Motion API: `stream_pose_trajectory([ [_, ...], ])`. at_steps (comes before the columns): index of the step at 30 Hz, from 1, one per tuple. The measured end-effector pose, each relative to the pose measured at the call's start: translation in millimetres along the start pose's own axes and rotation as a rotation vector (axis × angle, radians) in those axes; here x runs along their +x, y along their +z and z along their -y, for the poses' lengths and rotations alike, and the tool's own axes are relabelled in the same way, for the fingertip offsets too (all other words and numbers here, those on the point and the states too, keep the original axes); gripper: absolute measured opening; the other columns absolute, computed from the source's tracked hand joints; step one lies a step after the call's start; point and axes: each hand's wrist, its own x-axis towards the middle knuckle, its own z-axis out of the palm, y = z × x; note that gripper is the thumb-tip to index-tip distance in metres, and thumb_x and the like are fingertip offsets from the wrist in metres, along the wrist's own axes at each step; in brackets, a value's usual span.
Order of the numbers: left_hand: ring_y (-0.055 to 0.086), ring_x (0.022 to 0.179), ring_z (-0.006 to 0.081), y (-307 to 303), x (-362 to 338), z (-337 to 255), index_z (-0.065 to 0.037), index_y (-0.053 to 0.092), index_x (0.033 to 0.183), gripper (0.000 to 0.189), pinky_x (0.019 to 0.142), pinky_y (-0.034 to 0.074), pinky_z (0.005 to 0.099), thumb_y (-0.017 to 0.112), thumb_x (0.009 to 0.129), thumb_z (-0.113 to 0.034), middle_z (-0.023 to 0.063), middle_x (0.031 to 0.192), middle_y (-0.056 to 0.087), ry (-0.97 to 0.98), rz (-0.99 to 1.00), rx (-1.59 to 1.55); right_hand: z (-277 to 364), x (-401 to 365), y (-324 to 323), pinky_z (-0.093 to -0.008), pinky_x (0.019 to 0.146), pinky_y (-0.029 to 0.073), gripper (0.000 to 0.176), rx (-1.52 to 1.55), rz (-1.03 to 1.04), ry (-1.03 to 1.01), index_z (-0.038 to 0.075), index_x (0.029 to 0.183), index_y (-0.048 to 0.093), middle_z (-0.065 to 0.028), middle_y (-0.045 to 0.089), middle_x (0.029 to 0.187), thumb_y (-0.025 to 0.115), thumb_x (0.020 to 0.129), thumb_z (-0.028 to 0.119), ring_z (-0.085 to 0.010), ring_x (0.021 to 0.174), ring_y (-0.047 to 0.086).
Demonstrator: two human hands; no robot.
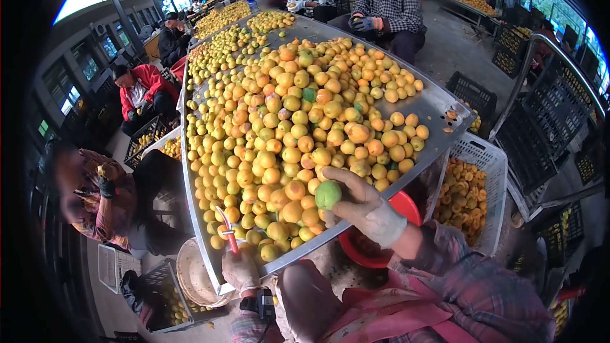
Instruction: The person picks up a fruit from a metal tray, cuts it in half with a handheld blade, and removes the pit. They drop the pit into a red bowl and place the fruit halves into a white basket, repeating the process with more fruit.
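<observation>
My right hand, in a pale glove, pinches a green apricot between thumb and fingers just above the table's near edge. Gloved too, my left hand is closed around the red handle of a pitting tool with a thin, curved metal end pointing up. Between and beyond my hands, a large heap of yellow-orange apricots covers much of the metal table. The tool's end stands beside the nearest fruit.
Right of the table, a white crate holds split apricots. A red basin sits under my right forearm. At lower left are a pale basket and a black crate. People sit along both sides.
</observation>
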Motion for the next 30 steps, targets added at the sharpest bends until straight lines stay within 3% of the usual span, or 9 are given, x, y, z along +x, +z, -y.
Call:
stream_pose_trajectory([
  [7,0.061,0.08,0.0392,6.2,1.4,6.8,-0.003,0.063,0.082,0.024,0.071,0.047,0.049,0.06,0.083,-0.027,0.0173,0.085,0.063,-0.014,0.015,0.015,-14.0,-2.7,-3.5,-0.03,0.096,0.045,0.064,-0.349,-0.077,-0.309,0.005,0.141,0.037,-0.0083,0.054,0.121,0.064,0.083,0.002,-0.0169,0.114,0.052],
  [14,0.062,0.083,0.0376,2.6,0.6,3.9,-0.004,0.064,0.085,0.024,0.073,0.047,0.0473,0.06,0.083,-0.028,0.0158,0.087,0.063,-0.031,0.032,0.007,-3.6,-19.8,2.0,-0.0283,0.089,0.047,0.051,-0.733,-0.144,-0.424,0.003,0.13,0.046,-0.0073,0.056,0.113,0.069,0.085,0.009,-0.0151,0.103,0.056],
  [16,0.062,0.081,0.0362,-0.1,0.5,1.0,-0.003,0.065,0.088,0.024,0.073,0.047,0.0454,0.063,0.083,-0.026,0.0144,0.086,0.063,-0.046,0.054,-0.029,-6.9,-26.1,2.0,-0.0252,0.076,0.049,0.039,-0.024,-0.147,-0.035,0.002,0.124,0.049,-0.0038,0.057,0.099,0.066,0.09,0.012,-0.0113,0.086,0.058],
  [18,0.062,0.08,0.0355,-3.4,-2.2,-4.5,-0.004,0.066,0.091,0.024,0.073,0.047,0.0445,0.064,0.083,-0.027,0.0142,0.086,0.063,-0.027,0.019,-0.083,-16.5,-27.9,-3.5,-0.023,0.067,0.047,0.027,0.001,-0.158,-0.103,0.004,0.117,0.05,-0.0012,0.055,0.089,0.058,0.097,0.021,-0.0082,0.074,0.055],
  [20,0.062,0.082,0.0353,5.4,-0.3,5.2,-0.004,0.067,0.094,0.026,0.074,0.047,0.0443,0.064,0.083,-0.027,0.0144,0.087,0.064,-0.005,0.006,-0.073,-17.4,-28.9,-8.3,-0.0242,0.067,0.047,0.028,0.524,-0.219,0.207,0.005,0.107,0.052,-0.0012,0.053,0.085,0.05,0.101,0.033,-0.0093,0.07,0.054],
  [21,0.062,0.083,0.0354,5.6,0.5,7.3,-0.003,0.067,0.095,0.027,0.075,0.047,0.0444,0.063,0.083,-0.026,0.0145,0.088,0.064,-0.008,0.022,-0.046,-19.1,-28.9,-10.0,-0.0252,0.064,0.047,0.039,0.443,-0.147,0.17,0.008,0.097,0.053,-0.0016,0.053,0.081,0.044,0.101,0.045,-0.0114,0.066,0.052],
  [26,0.062,0.087,0.0359,2.9,1.0,5.8,-0.002,0.066,0.098,0.028,0.077,0.047,0.0443,0.063,0.083,-0.026,0.0151,0.091,0.064,-0.018,0.066,-0.037,-16.6,-38.4,-15.0,-0.0254,0.061,0.045,0.04,0.774,0.139,0.259,0.011,0.095,0.054,-0.0034,0.055,0.082,0.048,0.098,0.05,-0.0141,0.07,0.054],
  [28,0.061,0.087,0.0361,6.8,1.2,12.7,-0.002,0.066,0.098,0.028,0.078,0.047,0.0438,0.063,0.083,-0.026,0.0155,0.092,0.064,-0.014,0.055,-0.02,-22.0,-38.3,-9.3,-0.0249,0.062,0.042,0.052,0.809,-0.198,0.35,0.009,0.109,0.054,-0.0047,0.055,0.081,0.043,0.096,0.058,-0.0156,0.069,0.05],
  [30,0.062,0.083,0.0363,18.5,2.0,25.1,0.0,0.065,0.095,0.031,0.077,0.047,0.0428,0.064,0.084,-0.029,0.0178,0.089,0.065,0.029,-0.024,-0.029,-33.2,-48.7,-11.8,-0.0298,0.069,0.046,0.031,0.904,-0.345,0.318,0.011,0.107,0.057,-0.0058,0.059,0.091,0.053,0.098,0.041,-0.0172,0.077,0.054],
])
